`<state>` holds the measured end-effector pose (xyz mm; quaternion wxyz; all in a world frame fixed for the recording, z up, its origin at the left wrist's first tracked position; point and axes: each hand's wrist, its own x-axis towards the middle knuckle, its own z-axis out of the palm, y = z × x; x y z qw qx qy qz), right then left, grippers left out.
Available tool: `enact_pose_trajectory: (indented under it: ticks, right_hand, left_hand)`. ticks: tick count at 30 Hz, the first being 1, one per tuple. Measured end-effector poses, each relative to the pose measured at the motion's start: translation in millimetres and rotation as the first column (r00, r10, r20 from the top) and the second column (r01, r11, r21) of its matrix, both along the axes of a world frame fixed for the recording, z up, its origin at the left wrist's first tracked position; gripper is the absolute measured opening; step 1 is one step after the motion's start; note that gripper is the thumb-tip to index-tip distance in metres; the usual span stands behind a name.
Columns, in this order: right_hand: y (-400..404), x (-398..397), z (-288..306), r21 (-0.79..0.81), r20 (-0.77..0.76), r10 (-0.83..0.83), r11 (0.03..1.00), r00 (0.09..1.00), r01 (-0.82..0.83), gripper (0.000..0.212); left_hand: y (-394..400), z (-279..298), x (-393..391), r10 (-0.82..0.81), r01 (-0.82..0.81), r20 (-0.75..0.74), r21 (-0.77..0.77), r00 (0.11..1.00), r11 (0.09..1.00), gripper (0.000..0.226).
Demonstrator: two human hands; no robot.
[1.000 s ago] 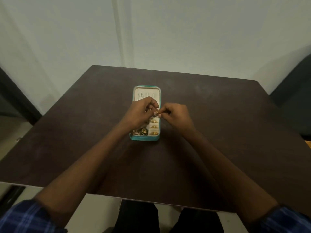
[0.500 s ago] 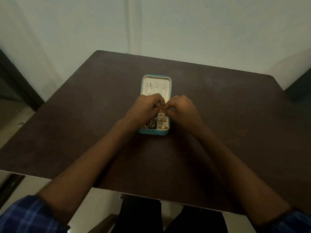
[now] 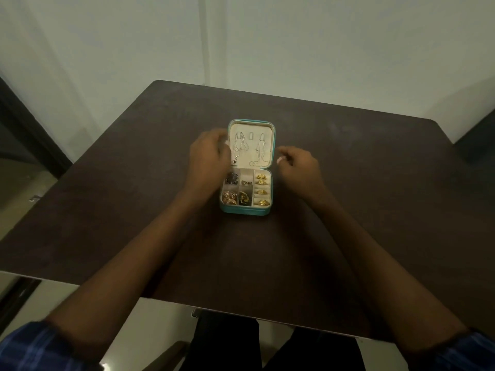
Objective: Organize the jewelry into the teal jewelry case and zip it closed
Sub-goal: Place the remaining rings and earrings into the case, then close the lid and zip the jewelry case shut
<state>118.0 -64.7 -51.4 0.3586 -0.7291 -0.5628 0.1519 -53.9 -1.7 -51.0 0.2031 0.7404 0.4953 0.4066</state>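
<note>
The teal jewelry case lies open in the middle of the dark table. Its cream lid lies flat at the far side and holds two thin chains. The near tray has small compartments: several gold rings in the right column, dark and rose-gold pieces on the left. My left hand is at the lid's left edge, fingers curled and blurred. My right hand hovers just right of the case, fingers loosely curled, nothing visible in it.
Pale walls stand behind the table. A dark chair or object sits off the table's far right corner. Dark floor strip runs along the left. My legs show below the table's near edge.
Both hands were together over the ring column; they have now separated, left hand up to the lid's left edge, right hand out to the case's right side. The tray is uncovered.
</note>
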Motion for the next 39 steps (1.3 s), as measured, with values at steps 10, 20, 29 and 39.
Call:
enact_pose_trajectory:
  ticks: [10,20,29,39]
  right_hand:
    - [-2,-10,0,-0.098,-0.402,0.107,0.982,0.909,-0.159,0.040]
    - [-22,-9,-5,-0.115,-0.347,0.146,0.974,0.927,-0.197,0.043]
    - [-38,-17,-1,-0.125,-0.395,0.150,0.969,0.907,-0.214,0.076]
    - [-62,-12,-12,-0.086,-0.264,0.250,0.956,0.931,-0.281,0.058]
  left_hand:
    - [10,4,-9,-0.014,0.205,0.301,-0.613,0.954,0.763,0.051]
    - [-5,2,-32,-0.098,0.381,0.434,-0.635,0.896,0.672,0.074]
    - [-18,-8,-45,-0.155,0.576,0.617,-0.574,0.772,0.583,0.088]
    - [-32,-16,-62,-0.183,0.623,0.671,-0.503,0.718,0.600,0.097]
